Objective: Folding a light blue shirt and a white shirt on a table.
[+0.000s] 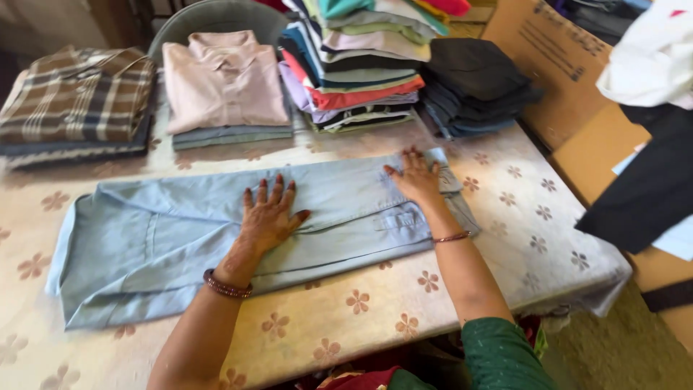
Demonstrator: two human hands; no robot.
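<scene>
So both hands are flat, fingers spread, gripping nothing: left hand (268, 217) mid-way on the light blue trousers (180, 238), right hand (415, 177) at their right end. They're laid across the table (375, 303), folded stacks at the far edge.

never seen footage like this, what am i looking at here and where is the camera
There is one picture, taken by a camera worn on a person's head and looking down at their own two bare hands. The left hand and the right hand both lie flat, fingers spread, on light blue trousers folded lengthwise on a table with a flowered cover. Neither hand grips anything. Behind lie folded clothes: a plaid shirt stack, a pink shirt, a tall mixed pile and dark garments.
</scene>
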